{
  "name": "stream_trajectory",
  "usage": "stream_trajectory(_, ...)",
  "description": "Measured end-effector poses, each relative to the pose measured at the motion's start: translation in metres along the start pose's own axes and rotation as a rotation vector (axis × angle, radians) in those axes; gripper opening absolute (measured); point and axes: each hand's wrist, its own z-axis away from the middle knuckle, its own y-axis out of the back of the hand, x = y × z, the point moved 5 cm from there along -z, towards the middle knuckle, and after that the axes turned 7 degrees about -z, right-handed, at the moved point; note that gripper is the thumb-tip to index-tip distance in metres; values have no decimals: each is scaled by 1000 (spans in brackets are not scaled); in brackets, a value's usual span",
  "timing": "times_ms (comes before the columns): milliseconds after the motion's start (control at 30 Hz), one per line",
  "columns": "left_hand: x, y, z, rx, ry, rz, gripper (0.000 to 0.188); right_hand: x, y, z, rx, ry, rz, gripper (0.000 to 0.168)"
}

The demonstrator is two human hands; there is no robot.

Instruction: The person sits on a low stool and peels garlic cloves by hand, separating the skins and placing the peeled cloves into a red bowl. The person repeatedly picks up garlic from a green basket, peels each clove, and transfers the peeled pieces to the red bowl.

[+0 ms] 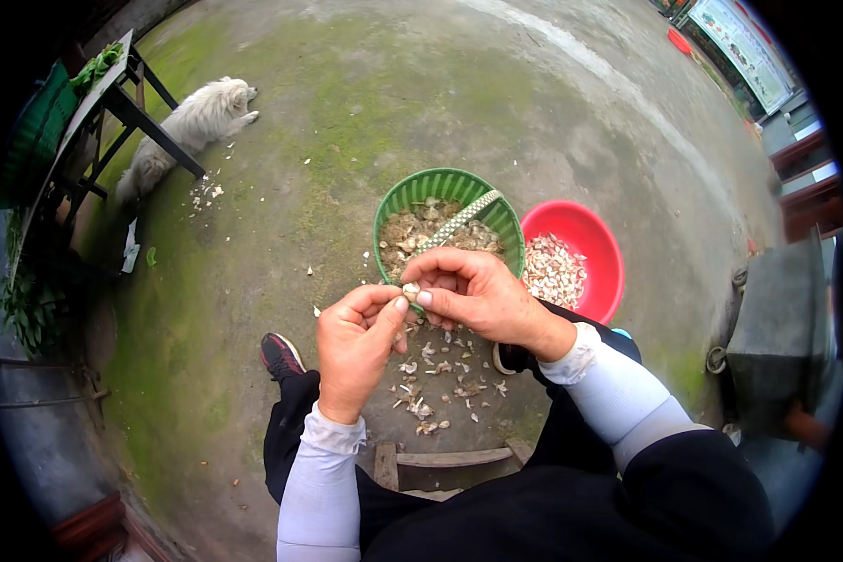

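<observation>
Between the fingertips of my left hand (357, 337) and my right hand (474, 295) is a small pale piece of garlic (411, 289). Both thumbs and forefingers pinch it. Just beyond my hands stands a green woven basket (402, 193) with a checked handle (464, 219) across it. Whole garlic bulbs with dry roots (411, 228) lie inside; my right hand hides part of its near side. To the right, a red plastic basin (605, 263) holds many loose garlic cloves (553, 270). Dry garlic skins and scraps (418, 404) are scattered on the ground below my hands.
A white dog (197, 126) lies beside a dark-legged table (137, 116) at the upper left, with leafy greens (97, 69) on top. My shoe (281, 357) is left of the scraps. Wooden stool bars (456, 459) show beneath me. A grey block-like object (773, 344) stands at the right.
</observation>
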Motion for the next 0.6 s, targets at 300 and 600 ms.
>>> stream_trajectory(300,-4,3,3,6,-44,-15,10,2,-4,0,-37,-75,104,14)
stream_trajectory(600,2,1,7,9,-42,-41,9,7,-3,-3,-55,-140,-17,10)
